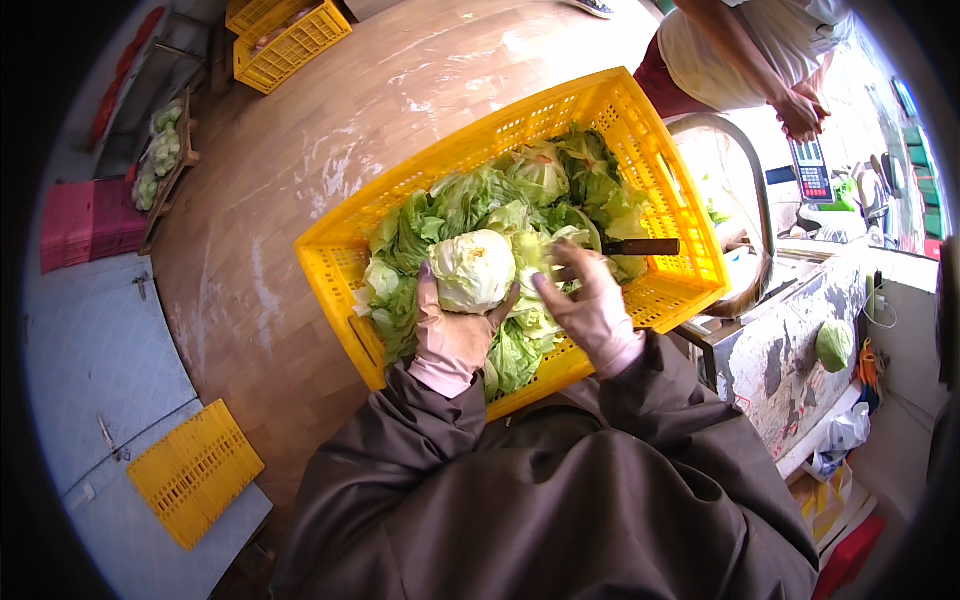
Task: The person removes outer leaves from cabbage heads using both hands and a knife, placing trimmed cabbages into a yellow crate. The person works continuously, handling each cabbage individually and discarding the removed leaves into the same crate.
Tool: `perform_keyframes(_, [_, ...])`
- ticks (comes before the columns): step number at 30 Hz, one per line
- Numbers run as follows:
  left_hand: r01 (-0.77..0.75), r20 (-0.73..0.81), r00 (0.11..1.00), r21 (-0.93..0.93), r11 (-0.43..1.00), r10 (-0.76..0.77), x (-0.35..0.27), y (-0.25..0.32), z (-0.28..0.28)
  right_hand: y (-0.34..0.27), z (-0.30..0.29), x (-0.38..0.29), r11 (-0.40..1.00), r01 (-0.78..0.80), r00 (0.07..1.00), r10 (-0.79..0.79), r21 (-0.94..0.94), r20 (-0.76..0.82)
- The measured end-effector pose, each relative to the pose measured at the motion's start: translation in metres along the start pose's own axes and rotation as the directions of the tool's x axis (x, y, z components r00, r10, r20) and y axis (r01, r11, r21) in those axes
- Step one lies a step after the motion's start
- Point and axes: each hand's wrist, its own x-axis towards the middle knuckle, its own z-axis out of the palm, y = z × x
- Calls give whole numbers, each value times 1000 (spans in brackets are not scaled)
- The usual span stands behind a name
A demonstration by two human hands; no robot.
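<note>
A pale, trimmed head of lettuce [472, 271] rests in my left hand [455, 330], the thumb and fingers around its lower sides. Just to its right, my right hand [589, 300] is raised with fingers apart, blurred, beside a light green leaf piece [531, 251]; whether it grips that piece is unclear. Both hands wear thin gloves. Below them a yellow plastic crate [420, 176] holds loose outer leaves [469, 196] and more lettuce [541, 174]. A knife's brown handle [645, 247] points right over the leaves; its blade is mostly hidden behind my right hand.
A person [739, 56] stands at upper right, hands clasped near a digital scale [812, 172]. A worn counter [795, 352] with a green cabbage [834, 345] is at right. Yellow crates [296, 45] stand upper left; a folded yellow crate [196, 472] lies on a pale lid [97, 337] at left.
</note>
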Motion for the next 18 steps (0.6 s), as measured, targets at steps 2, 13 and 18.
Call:
perform_keyframes(2, [-64,56,997,82,995,60,2,-6,-3,-19,7,-5,996,2,991,9,-84,137])
perform_keyframes(13, [-79,-5,996,379,922,87,1,-9,3,-31,9,3,968,130,942,-53,-216,330])
perform_keyframes(18, [-119,18,992,386,915,122,1,-13,0,-26,14,-5,942,160,950,-66,-295,305])
